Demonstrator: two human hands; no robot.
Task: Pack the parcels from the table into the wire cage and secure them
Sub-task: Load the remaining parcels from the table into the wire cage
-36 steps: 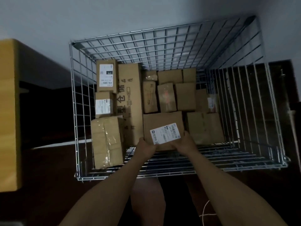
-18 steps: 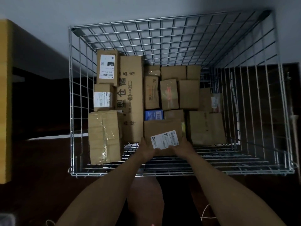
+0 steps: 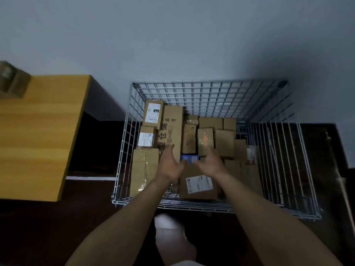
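Fingers (image 3: 171,149): left hand (image 3: 170,164), right hand (image 3: 210,163) both spread, empty, above wire cage (image 3: 211,82)
Labelled parcel (image 3: 198,186): flat inside wire cage, front row
Surface (image 3: 42,131): blurred box (image 3: 11,81) probably next; seat it snugly against neighbours

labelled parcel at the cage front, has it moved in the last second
Yes: the labelled parcel has come down toward the front wall of the wire cage, uncovering the blue box.
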